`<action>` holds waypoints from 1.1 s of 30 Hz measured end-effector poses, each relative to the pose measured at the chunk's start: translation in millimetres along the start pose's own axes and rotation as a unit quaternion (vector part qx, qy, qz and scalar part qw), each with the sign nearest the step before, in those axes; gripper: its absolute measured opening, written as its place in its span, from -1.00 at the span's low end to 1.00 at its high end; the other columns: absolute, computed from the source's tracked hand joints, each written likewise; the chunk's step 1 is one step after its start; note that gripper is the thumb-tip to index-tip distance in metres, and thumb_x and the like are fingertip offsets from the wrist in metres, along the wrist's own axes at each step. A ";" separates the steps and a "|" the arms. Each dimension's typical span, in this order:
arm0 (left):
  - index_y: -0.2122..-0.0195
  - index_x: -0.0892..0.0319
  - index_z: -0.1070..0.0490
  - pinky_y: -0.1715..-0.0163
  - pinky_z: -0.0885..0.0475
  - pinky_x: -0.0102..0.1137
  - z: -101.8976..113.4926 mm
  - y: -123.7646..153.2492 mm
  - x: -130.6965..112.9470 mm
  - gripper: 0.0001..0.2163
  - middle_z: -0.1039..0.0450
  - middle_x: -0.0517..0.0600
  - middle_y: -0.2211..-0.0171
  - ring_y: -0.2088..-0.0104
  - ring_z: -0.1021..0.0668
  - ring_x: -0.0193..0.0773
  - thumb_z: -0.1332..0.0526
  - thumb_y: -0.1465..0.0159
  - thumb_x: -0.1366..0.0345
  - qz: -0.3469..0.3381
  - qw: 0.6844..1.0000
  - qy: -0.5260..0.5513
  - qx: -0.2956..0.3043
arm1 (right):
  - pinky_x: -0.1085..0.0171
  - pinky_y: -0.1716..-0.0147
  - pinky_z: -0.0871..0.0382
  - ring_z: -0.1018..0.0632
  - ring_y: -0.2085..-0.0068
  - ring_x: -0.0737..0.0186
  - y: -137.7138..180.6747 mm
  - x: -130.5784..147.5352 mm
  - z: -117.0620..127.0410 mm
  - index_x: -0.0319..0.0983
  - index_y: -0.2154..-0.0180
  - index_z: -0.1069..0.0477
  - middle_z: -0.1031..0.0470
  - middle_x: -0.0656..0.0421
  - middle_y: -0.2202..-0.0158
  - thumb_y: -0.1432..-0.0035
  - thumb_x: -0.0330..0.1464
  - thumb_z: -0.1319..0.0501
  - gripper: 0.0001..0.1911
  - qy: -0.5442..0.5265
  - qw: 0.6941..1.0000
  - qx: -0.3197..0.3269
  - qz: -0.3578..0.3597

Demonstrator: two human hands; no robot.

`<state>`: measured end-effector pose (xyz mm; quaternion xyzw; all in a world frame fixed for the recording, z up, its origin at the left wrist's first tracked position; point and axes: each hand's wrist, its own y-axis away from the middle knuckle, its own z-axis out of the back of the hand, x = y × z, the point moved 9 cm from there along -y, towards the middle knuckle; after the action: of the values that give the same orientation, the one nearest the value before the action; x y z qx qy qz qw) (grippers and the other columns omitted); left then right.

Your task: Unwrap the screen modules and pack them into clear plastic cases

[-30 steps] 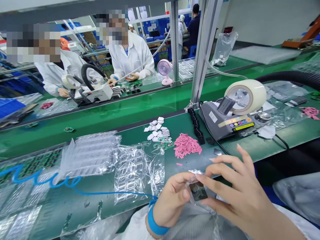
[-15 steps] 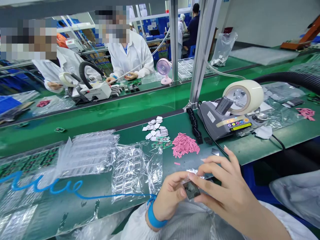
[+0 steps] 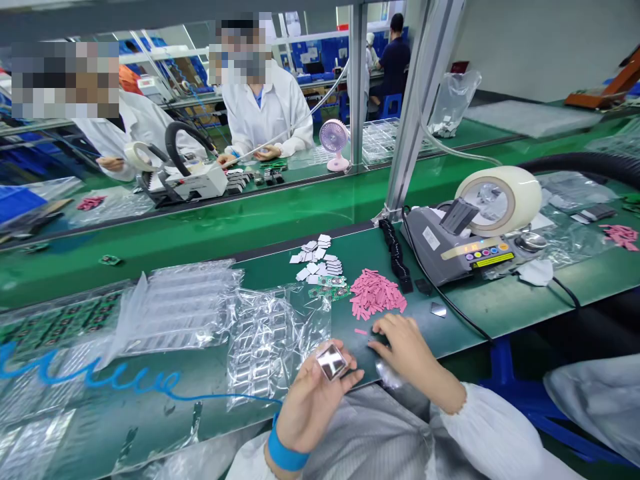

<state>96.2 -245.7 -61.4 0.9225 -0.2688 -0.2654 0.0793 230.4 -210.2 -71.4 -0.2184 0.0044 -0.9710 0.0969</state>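
A small square metal plate (image 3: 331,362), shiny and mirror-like, sits tilted between the fingertips of the left hand (image 3: 310,400) above the near edge of the bench (image 3: 480,303). A single pink strip (image 3: 361,331) lies flat just beside the right hand (image 3: 405,347).

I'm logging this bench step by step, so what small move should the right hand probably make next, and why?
Probably pinch up the loose pink strip just beside its fingertips. The right hand lies palm-down on the green mat, holding nothing visible, while the left hand holds the small shiny square part up, face exposed.
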 end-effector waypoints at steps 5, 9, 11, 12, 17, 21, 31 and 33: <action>0.21 0.20 -0.50 0.15 -0.37 -0.24 -21.1 2.9 2.5 -0.69 -0.48 0.02 0.38 0.29 -0.47 -0.23 -0.32 -0.06 0.14 -0.005 0.999 -0.039 0.030 | 0.14 0.19 -0.22 -0.45 0.25 0.19 -21.2 16.9 -21.3 -0.26 0.42 -0.40 -0.47 0.18 0.37 -0.14 -0.40 -0.20 -0.90 0.028 0.999 0.008 0.042; 0.23 0.22 -0.51 0.19 -0.35 -0.28 -29.1 3.9 8.2 -0.67 -0.49 0.04 0.41 0.31 -0.47 -0.24 -0.32 -0.05 0.11 -0.002 0.998 -0.065 0.020 | 0.05 0.07 -0.13 -0.45 0.27 0.21 -18.7 22.7 16.2 -0.24 0.44 -0.41 -0.49 0.18 0.40 -0.18 -0.46 -0.13 -0.84 0.009 0.996 -0.020 0.082; 0.24 0.23 -0.52 0.21 -0.33 -0.32 -30.4 3.6 12.9 -0.66 -0.48 0.04 0.42 0.33 -0.47 -0.25 -0.31 -0.06 0.09 0.008 0.997 -0.082 0.008 | 0.08 0.07 -0.13 -0.44 0.28 0.25 -8.9 28.2 52.5 -0.20 0.42 -0.41 -0.50 0.22 0.39 -0.22 -0.40 -0.11 -0.82 -0.019 0.994 -0.043 0.099; 0.24 0.24 -0.52 0.23 -0.33 -0.34 -31.5 3.3 16.1 -0.65 -0.48 0.04 0.44 0.35 -0.47 -0.26 -0.31 -0.06 0.08 0.017 0.996 -0.090 0.005 | 0.12 0.09 -0.15 -0.44 0.28 0.27 -2.4 33.1 71.6 -0.18 0.43 -0.40 -0.49 0.23 0.40 -0.23 -0.35 -0.09 -0.80 -0.034 0.992 -0.055 0.107; 0.25 0.26 -0.53 0.27 -0.30 -0.39 -36.9 0.4 29.9 -0.62 -0.47 0.04 0.39 0.35 -0.44 -0.29 -0.32 -0.03 0.05 0.042 0.994 -0.105 -0.003 | -0.05 -0.11 0.12 -0.40 0.27 0.27 31.1 71.3 137.0 -0.12 0.50 -0.41 -0.49 0.35 0.50 -0.20 -0.38 -0.13 -0.77 -0.111 0.964 -0.154 0.188; 0.23 0.24 -0.53 0.24 -0.28 -0.38 -38.8 -1.5 34.1 -0.62 -0.47 0.04 0.39 0.33 -0.42 -0.28 -0.32 -0.03 0.06 0.049 0.989 -0.139 -0.002 | -0.11 -0.12 0.18 -0.39 0.26 0.26 33.7 77.2 131.8 -0.15 0.51 -0.40 -0.48 0.34 0.50 -0.19 -0.45 -0.09 -0.75 -0.071 0.967 -0.169 0.177; 0.25 0.29 -0.51 0.23 -0.28 -0.36 -35.6 0.1 40.6 -0.64 -0.43 0.06 0.36 0.30 -0.41 -0.27 -0.30 -0.07 0.09 0.085 0.988 -0.129 0.018 | -0.12 -0.12 0.19 -0.38 0.29 0.27 32.1 80.1 120.1 -0.18 0.54 -0.39 -0.45 0.32 0.54 -0.19 -0.47 -0.07 -0.72 -0.051 0.964 -0.174 0.196; 0.27 0.31 -0.50 0.25 -0.29 -0.36 -32.8 0.7 43.0 -0.66 -0.42 0.06 0.37 0.32 -0.40 -0.28 -0.27 -0.10 0.09 0.094 0.988 -0.116 0.026 | -0.12 -0.12 0.19 -0.37 0.28 0.27 30.1 79.7 115.2 -0.19 0.55 -0.38 -0.45 0.33 0.53 -0.17 -0.48 -0.08 -0.72 -0.058 0.964 -0.166 0.199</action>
<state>144.0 -269.3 -52.6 0.8578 -0.3689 -0.3546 0.0480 214.4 -251.0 65.0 -0.2818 0.2036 -0.9035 0.2505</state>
